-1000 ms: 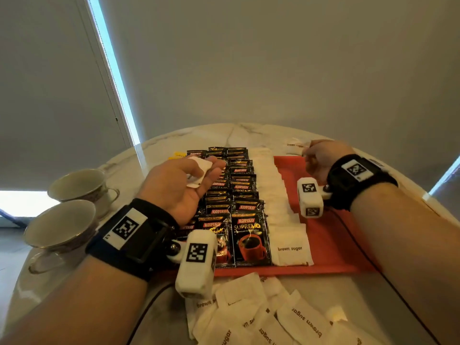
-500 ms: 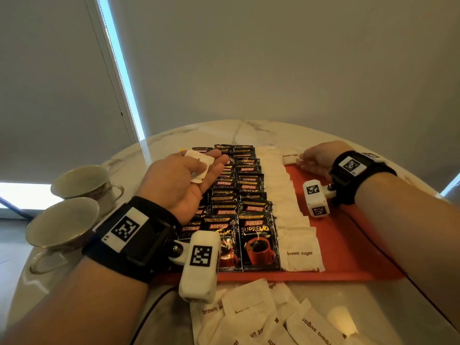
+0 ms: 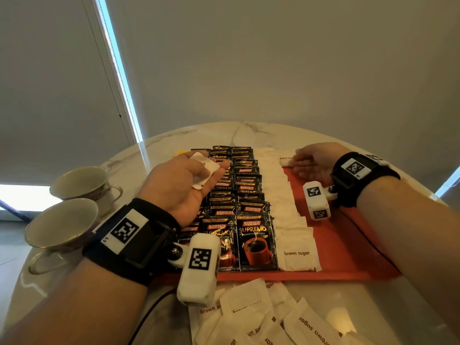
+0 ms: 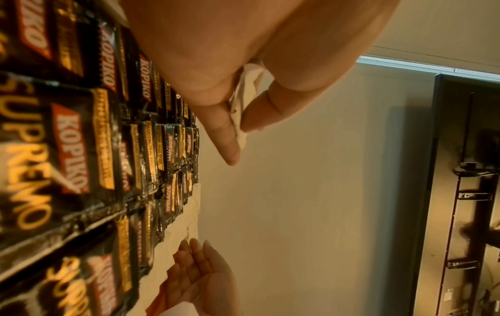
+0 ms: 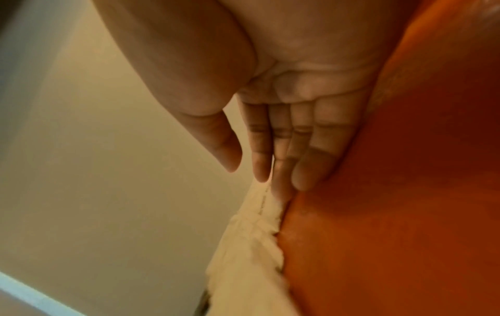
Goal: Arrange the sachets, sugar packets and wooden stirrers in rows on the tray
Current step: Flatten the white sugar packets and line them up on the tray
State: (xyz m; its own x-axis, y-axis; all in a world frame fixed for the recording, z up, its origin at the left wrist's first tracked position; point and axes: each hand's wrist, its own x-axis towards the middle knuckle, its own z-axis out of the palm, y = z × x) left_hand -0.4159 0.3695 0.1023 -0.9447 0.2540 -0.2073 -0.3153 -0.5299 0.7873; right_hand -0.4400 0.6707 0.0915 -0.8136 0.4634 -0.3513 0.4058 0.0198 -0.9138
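A red tray (image 3: 348, 247) carries rows of black Kopiko coffee sachets (image 3: 255, 236) and one row of white brown-sugar packets (image 3: 286, 197). My left hand (image 3: 211, 170) hovers over the sachet rows and pinches white sugar packets (image 3: 202, 170) between thumb and fingers; the left wrist view shows the pinched sugar packets (image 4: 243, 100). My right hand (image 3: 300, 163) lies flat at the tray's far end, straight fingers resting on a single sugar packet (image 3: 286, 160) beside the top of the white row. In the right wrist view the fingertips (image 5: 305, 177) touch the packet edge (image 5: 259, 224).
Loose brown-sugar packets (image 3: 249, 317) lie in a heap on the marble table in front of the tray. Two teacups (image 3: 82, 183) (image 3: 59, 225) stand at the left. The tray's right half (image 5: 406, 213) is bare red surface. Something small and yellow (image 3: 179, 153) peeks out beyond the sachets.
My right hand went from curled around a packet above the tray's far end to lying flat on it, packet set down. The left hand kept its packets and barely moved.
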